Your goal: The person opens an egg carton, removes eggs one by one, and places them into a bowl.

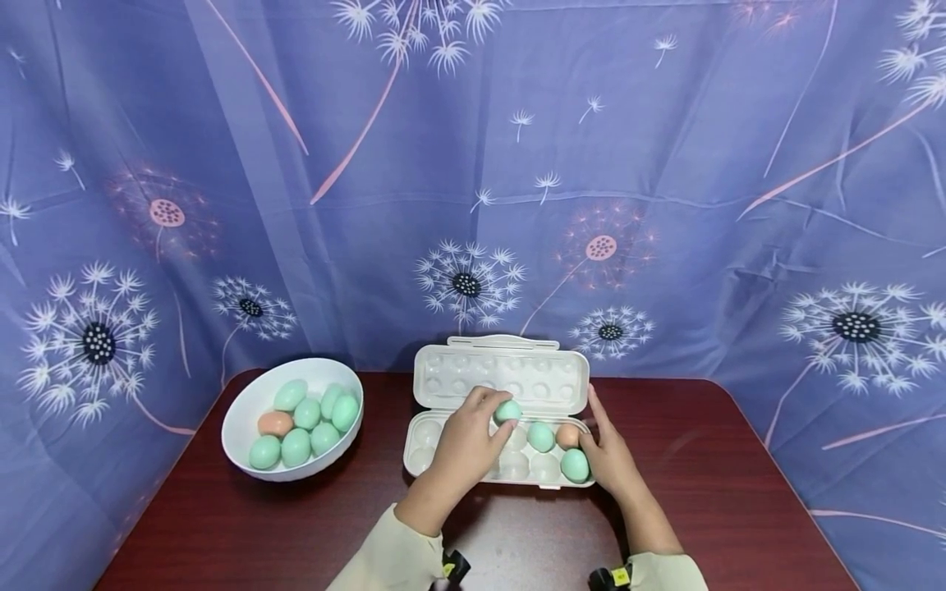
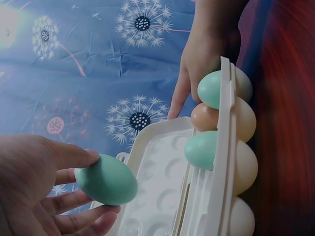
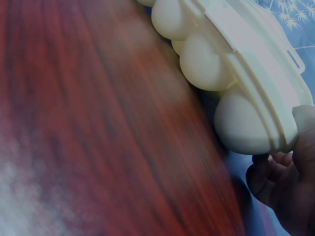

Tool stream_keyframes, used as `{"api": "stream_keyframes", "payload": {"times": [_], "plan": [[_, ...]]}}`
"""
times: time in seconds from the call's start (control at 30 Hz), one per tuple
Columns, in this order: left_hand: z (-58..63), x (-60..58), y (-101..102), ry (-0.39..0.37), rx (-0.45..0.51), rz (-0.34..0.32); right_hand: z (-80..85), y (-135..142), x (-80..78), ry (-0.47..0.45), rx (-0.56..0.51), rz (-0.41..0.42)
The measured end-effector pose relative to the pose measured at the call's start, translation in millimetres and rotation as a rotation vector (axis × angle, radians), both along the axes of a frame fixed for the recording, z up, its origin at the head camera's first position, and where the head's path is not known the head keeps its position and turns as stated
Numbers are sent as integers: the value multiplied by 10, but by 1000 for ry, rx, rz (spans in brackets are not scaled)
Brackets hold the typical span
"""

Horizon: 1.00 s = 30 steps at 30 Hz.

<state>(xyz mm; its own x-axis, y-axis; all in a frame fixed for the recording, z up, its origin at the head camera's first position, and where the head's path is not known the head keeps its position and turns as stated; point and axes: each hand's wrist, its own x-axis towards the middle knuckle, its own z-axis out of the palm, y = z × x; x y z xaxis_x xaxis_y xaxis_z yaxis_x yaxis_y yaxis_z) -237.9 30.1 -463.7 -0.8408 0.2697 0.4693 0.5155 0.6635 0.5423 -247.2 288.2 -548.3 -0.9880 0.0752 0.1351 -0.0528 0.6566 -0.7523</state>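
- Done: three eggs sit in cups at the right end of the open, pale translucent plastic carton [image 1: 545,469], near the middle of the far edge of the dark red wood-grain tabletop [image 1: 739,492]: two mint-green eggs [image 1: 541,437] and one orange-brown egg [image 1: 568,435].
- Under way: the left hand [image 1: 461,435] pinches another smooth mint-green egg [image 1: 507,410] above the carton, not yet in a cup.
- The right hand [image 1: 609,460] grips the carton's right end, thumb over the rim.
- Left: seven green eggs and an orange one lie in the round white bowl [image 1: 247,406] by the tabletop's far left corner; the carton's other visible cups are bare.
- Filling seems at an early stage.
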Motion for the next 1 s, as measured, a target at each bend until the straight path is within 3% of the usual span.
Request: {"api": "stream_keyframes", "payload": {"times": [1.0], "plan": [[44, -104, -570, 0, 82, 171, -26, 19, -16, 6, -6, 13]]}}
